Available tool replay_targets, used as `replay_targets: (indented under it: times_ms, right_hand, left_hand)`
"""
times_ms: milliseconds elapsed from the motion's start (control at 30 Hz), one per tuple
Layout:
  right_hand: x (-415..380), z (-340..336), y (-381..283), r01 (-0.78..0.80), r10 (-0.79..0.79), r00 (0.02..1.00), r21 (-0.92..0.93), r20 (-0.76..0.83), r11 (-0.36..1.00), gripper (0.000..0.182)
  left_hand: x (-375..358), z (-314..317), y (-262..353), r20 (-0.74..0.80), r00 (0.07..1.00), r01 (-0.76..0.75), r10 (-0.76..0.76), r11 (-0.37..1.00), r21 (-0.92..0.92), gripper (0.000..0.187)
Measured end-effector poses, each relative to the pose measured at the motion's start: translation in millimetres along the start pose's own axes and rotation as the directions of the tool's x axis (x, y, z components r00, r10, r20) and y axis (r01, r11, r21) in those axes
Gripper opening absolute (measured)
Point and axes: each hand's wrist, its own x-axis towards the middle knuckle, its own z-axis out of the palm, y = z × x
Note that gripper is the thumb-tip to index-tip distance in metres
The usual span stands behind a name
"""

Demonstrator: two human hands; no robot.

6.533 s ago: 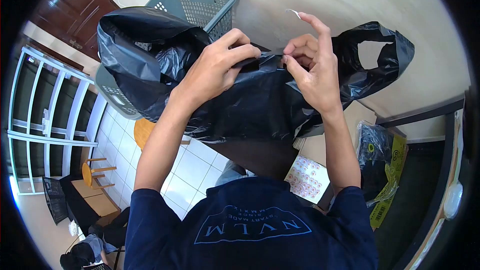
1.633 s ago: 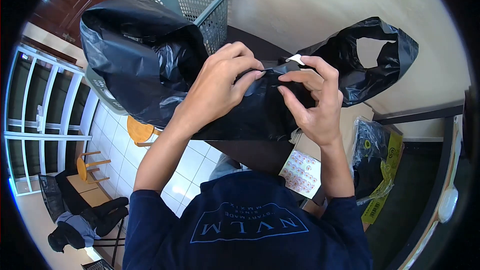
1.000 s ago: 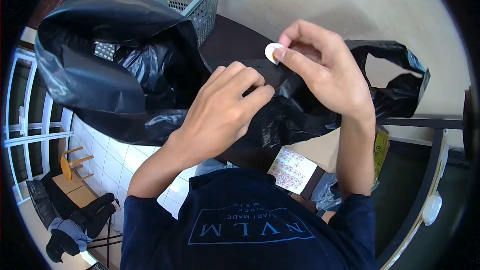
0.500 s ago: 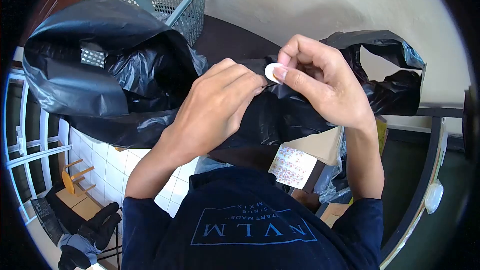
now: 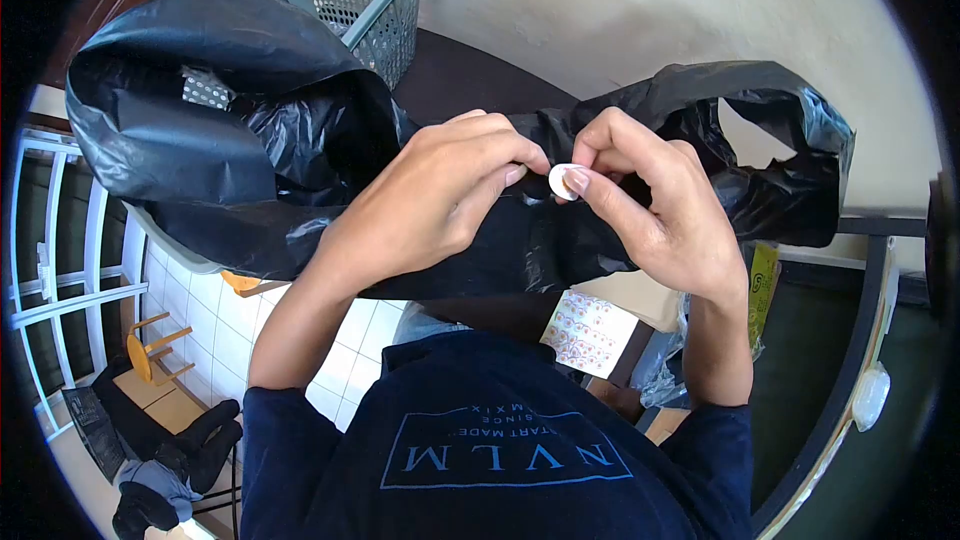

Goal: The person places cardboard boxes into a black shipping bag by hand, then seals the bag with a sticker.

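Between the thumb and fingers of my right hand (image 5: 650, 205) is a small white round sticker (image 5: 563, 181), with an orange-brown patch beside the thumb. My left hand (image 5: 440, 190) is beside it, thumb and forefinger pinched close together near the sticker's left edge. Whatever those fingertips hold, if anything, I cannot make out. Both hands are above black plastic bags (image 5: 190, 160), which spread wide below them. The left bag gapes open over a container; another open black bag (image 5: 800, 155) is on the right.
A grey-green perforated basket (image 5: 385, 35) stands on a dark surface (image 5: 480, 75) by the wall. Below my hands lies a sheet printed with small round designs (image 5: 590, 335), near clear plastic packaging (image 5: 665, 380). An orange stool (image 5: 140, 355) stands on the floor at left, near a seated person (image 5: 160, 480).
My right hand has moved slightly down and right with the sticker. The left fingertips are now a little apart from it. The view has shifted a little.
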Motion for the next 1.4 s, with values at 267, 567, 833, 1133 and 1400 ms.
replay_targets:
  times_ms: [267,567,833,1133,1400]
  right_hand:
    - [5,10,-1,0.051,-0.052,0.998,-0.029,-0.037,0.998,0.007]
    - [11,17,-11,-0.103,0.102,0.994,-0.029,-0.043,0.994,0.005]
    - [13,27,-4,-0.072,0.048,0.990,-0.185,-0.131,0.980,0.007]
    - [7,35,1,0.020,-0.139,0.957,-0.420,-0.254,0.907,0.015]
    - [4,25,7,0.050,-0.114,0.967,-0.268,-0.226,0.962,0.018]
  left_hand:
    - [-1,-6,-1,0.081,0.994,0.072,-0.069,0.997,-0.034,0.019]
    - [2,-6,-1,0.048,0.973,0.229,-0.226,0.911,-0.344,0.030]
    - [1,-4,-2,0.027,0.981,0.192,-0.194,0.931,-0.309,0.031]
    - [2,-9,6,0.113,0.970,0.242,-0.216,0.909,-0.339,0.034]
    - [2,-9,9,0.077,0.968,0.250,-0.239,0.943,-0.220,0.028]
